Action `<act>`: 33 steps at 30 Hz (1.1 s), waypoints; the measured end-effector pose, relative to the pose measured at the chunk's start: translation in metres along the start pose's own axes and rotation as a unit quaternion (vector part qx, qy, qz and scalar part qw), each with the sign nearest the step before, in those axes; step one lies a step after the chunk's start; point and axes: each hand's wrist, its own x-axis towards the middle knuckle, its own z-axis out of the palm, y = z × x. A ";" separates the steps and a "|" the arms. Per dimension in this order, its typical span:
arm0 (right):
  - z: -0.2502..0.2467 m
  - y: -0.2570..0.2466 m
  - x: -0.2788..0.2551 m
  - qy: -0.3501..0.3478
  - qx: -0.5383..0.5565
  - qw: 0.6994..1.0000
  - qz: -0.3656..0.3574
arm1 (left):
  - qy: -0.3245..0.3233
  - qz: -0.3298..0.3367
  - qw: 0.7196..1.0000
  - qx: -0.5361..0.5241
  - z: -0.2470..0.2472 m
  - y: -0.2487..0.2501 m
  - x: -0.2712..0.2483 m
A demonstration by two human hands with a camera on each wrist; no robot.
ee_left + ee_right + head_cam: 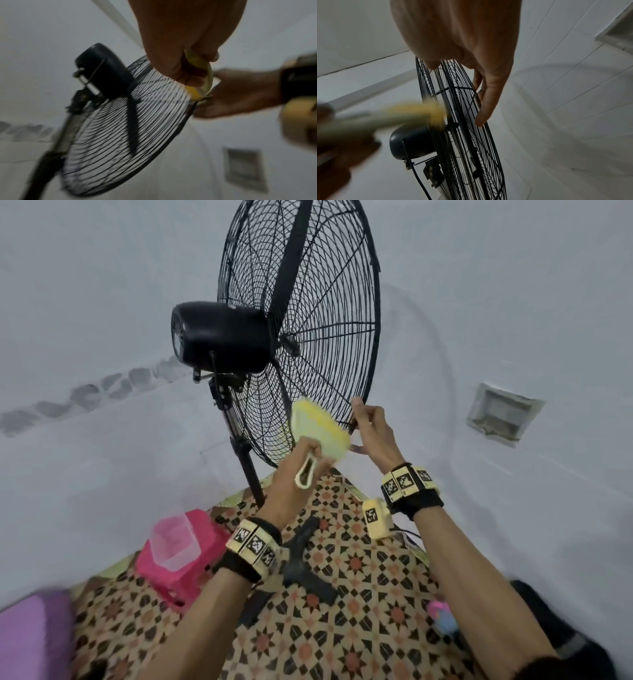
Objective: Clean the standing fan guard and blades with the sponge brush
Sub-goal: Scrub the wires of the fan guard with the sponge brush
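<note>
Pale wall point(102, 302) behind; your left hand point(291, 474) grips the sponge brush point(318, 429) against the fan guard point(325, 320), low down; your right hand point(373, 433) pinches its rim.

motor housing point(222, 337) left of fan guard point(342, 364) | sponge brush point(320, 429) at fan guard bottom | container point(174, 539) on stool point(197, 571)

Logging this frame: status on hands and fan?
Left hand grips sponge brush, against lower guard. Right hand pinches guard rim. Nothing in the way.

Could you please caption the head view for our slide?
Left hand holds a yellow sponge brush to the black wire fan guard; right hand holds its rim.
</note>
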 end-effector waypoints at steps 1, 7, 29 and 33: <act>-0.001 0.000 0.000 0.002 -0.001 1.000 0.001 | 0.002 0.018 1.000 0.008 0.005 0.007 0.006; -0.011 0.000 -0.004 -0.019 0.003 1.000 0.003 | -0.027 -0.073 0.994 0.082 0.010 -0.054 -0.047; -0.006 0.006 0.001 -0.010 -0.010 1.000 -0.007 | 0.024 0.019 0.999 0.035 0.011 -0.018 -0.013; -0.006 0.003 0.003 -0.014 -0.004 1.000 -0.012 | -0.002 -0.101 0.992 0.081 -0.001 -0.062 -0.049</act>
